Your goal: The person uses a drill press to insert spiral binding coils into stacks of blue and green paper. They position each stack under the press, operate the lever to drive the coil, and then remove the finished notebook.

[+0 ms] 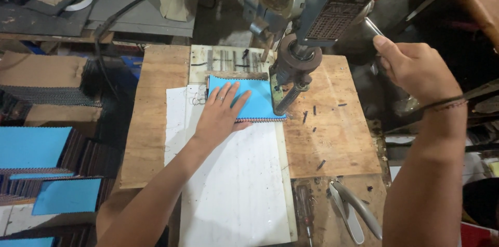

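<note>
**Bench surface and what lies on it**

We note a plywood board (332, 138) carrying a white sheet (234, 190). A blue swatch stack (257, 102) lies under the left hand's fingers (226, 99). Dark chips (313, 119) sit right of them; pliers (356, 210) nearer us.

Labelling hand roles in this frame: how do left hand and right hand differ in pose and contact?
The left hand lies flat, fingers spread, palm down on the blue stack under the drill press; the right hand is raised beside the machine, fingers curled round its metal lever. The left hand sits on the board; the right hand is off it. Both are bare.
</note>
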